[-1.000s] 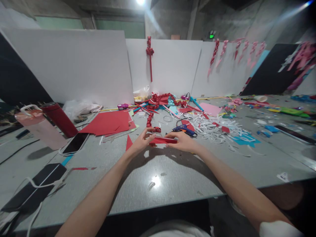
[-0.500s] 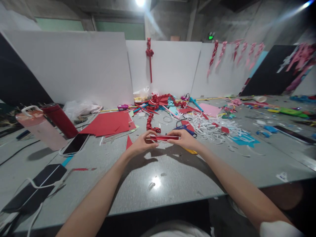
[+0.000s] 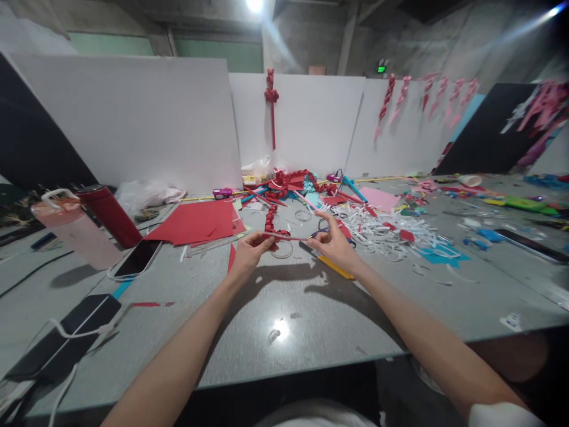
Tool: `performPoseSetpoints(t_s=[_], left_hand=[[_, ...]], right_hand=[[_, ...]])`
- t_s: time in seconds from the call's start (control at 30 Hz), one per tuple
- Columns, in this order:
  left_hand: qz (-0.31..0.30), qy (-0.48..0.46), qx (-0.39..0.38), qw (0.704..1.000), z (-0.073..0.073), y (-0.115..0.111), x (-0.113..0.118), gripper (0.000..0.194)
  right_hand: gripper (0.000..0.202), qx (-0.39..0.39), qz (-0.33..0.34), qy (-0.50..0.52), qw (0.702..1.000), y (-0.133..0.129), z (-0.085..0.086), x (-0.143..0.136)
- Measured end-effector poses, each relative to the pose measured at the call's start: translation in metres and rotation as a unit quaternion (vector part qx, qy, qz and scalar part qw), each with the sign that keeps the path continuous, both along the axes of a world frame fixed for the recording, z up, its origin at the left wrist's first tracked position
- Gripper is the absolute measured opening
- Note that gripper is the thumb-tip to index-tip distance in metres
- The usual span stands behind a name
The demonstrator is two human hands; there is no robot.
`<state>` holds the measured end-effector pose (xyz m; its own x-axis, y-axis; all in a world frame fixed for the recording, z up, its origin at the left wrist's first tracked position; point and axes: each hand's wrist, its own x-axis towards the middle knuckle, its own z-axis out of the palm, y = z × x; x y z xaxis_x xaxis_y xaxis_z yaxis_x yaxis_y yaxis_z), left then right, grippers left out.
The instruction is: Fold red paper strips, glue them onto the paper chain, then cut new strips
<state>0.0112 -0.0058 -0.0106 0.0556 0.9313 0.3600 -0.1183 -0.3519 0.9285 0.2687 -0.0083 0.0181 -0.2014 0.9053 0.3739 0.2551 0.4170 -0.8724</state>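
A thin folded red paper strip (image 3: pixel 294 238) is stretched level between my two hands above the grey table. My left hand (image 3: pixel 251 252) pinches its left end between thumb and fingers. At its right end, my right hand (image 3: pixel 332 243) pinches it with thumb and fingertip, another finger raised. Behind the strip lies a red paper chain (image 3: pixel 269 219), and a clear ring (image 3: pixel 283 249) shows just below it. A yellow-and-black cutter (image 3: pixel 335 267) lies under my right hand. Red paper sheets (image 3: pixel 195 222) are stacked beyond my left hand.
White paper shreds (image 3: pixel 377 228) are heaped right of my right hand. A phone (image 3: pixel 137 258), a pink bottle (image 3: pixel 75 231) and a red bottle (image 3: pixel 111 216) stand or lie at left. A black case (image 3: pixel 66 338) with cables is near front left. White boards (image 3: pixel 297 130) stand behind.
The red strip has turned from a wider folded face to a thin edge and moved slightly up. Both hands have shifted to pinching its ends, and the right fingers have spread upward.
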Motion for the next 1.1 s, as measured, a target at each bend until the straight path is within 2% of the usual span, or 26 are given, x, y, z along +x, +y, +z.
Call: performPoseSetpoints(t_s=[0.07, 0.17, 0.27, 0.33, 0.4, 0.57, 0.77, 0.83, 0.93, 1.0, 1.1], left_hand=[[0.004, -0.025, 0.006, 1.000, -0.002, 0.002, -0.001, 0.036], [-0.011, -0.053, 0.016, 0.998, -0.004, 0.003, -0.001, 0.034], [-0.039, -0.061, 0.019, 0.997, -0.002, 0.000, 0.001, 0.034], [-0.050, -0.049, 0.017, 0.997, -0.001, -0.001, 0.002, 0.034], [-0.052, -0.033, 0.016, 0.998, 0.000, -0.003, 0.002, 0.034], [-0.052, 0.002, 0.010, 0.999, 0.004, -0.006, 0.002, 0.035], [-0.064, 0.034, 0.016, 0.997, 0.012, -0.015, 0.002, 0.034], [-0.074, 0.030, 0.012, 0.997, 0.013, -0.016, 0.004, 0.038], [-0.084, 0.005, 0.001, 0.996, 0.011, -0.014, 0.007, 0.059], [-0.080, -0.004, -0.008, 0.997, 0.009, -0.012, 0.010, 0.070], [-0.063, 0.001, -0.010, 0.998, 0.006, -0.009, 0.012, 0.066]], right_hand=[[0.090, -0.035, 0.025, 0.017, 0.999, -0.005, 0.004, -0.001], [0.082, -0.037, 0.077, 0.036, 0.996, -0.009, 0.006, -0.002], [0.060, -0.022, 0.139, 0.055, 0.989, -0.009, 0.003, -0.004], [0.043, -0.005, 0.141, 0.047, 0.989, -0.007, 0.001, -0.005], [0.035, 0.016, 0.114, 0.023, 0.993, -0.005, 0.000, -0.004], [0.043, 0.030, 0.066, 0.015, 0.997, -0.003, 0.001, -0.002], [0.041, 0.021, 0.020, 0.098, 0.995, -0.001, -0.005, -0.007], [0.039, 0.027, 0.014, 0.109, 0.994, -0.001, -0.006, -0.008], [0.040, 0.030, 0.012, 0.107, 0.994, -0.001, -0.007, -0.010], [0.050, 0.027, 0.008, 0.112, 0.993, -0.001, -0.007, -0.011], [0.068, 0.024, 0.012, 0.130, 0.991, -0.001, -0.007, -0.012]])
